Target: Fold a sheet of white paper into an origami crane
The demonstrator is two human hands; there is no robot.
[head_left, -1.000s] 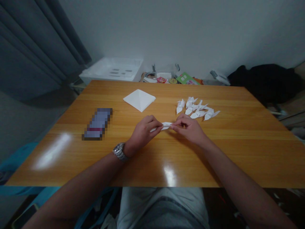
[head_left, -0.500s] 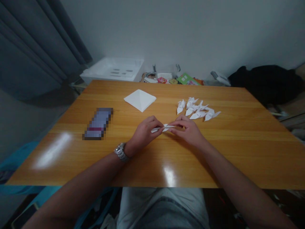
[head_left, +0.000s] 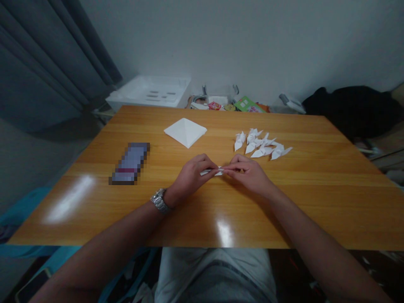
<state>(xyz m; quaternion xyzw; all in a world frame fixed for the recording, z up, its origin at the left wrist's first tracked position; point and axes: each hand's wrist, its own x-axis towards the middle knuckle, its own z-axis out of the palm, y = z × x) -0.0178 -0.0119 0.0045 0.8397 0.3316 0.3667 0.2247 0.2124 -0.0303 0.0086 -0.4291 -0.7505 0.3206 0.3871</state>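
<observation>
A small folded piece of white paper (head_left: 214, 171) is pinched between both my hands just above the wooden table (head_left: 315, 189). My left hand (head_left: 191, 176), with a metal watch on its wrist, grips the paper's left end with closed fingers. My right hand (head_left: 249, 172) pinches the right end, thumb and forefinger pressed together. Most of the paper is hidden by my fingers.
Several finished white paper cranes (head_left: 261, 145) lie in a cluster beyond my right hand. A stack of white square paper (head_left: 185, 131) sits at the table's middle back. A blurred-out flat object (head_left: 130, 163) lies to the left. Clutter and a white bin (head_left: 151, 91) stand behind the table.
My right hand has moved left along the paper towards my left hand, so less of the paper shows between the fingers. The left hand has stayed almost still.
</observation>
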